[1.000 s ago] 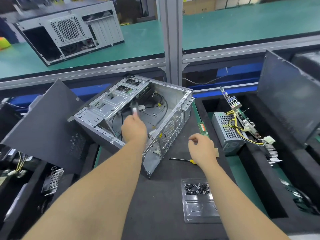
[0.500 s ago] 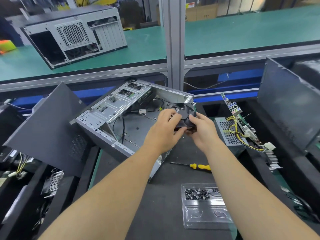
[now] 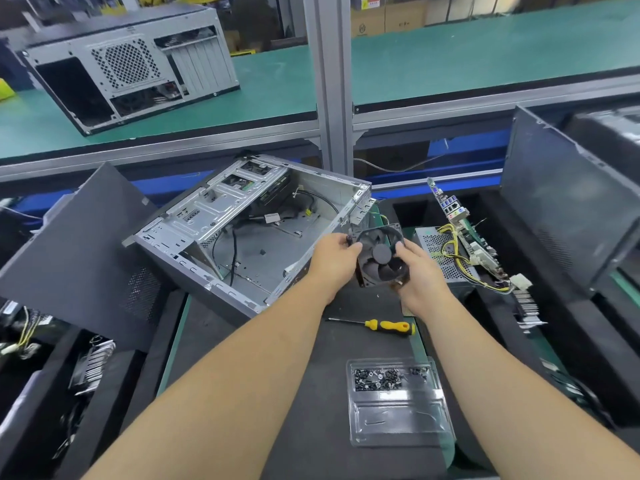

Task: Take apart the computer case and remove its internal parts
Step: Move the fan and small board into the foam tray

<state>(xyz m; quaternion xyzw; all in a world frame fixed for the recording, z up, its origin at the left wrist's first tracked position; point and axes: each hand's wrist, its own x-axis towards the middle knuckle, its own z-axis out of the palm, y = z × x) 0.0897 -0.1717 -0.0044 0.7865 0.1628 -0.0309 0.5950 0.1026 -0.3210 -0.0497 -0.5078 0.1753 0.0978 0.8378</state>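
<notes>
Head view: since the frame half a second ago, the fan [image 3: 381, 256] has come clear of the open case [image 3: 242, 233], to its right above the mat. Left hand [image 3: 334, 259] and right hand [image 3: 420, 271] grip its black square frame; blades face the camera.

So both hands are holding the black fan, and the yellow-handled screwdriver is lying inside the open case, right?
Not quite. Both hands, left and right, do hold the black fan, but the head view shows the yellow-handled screwdriver lying on the dark mat in front of the open case.
</notes>
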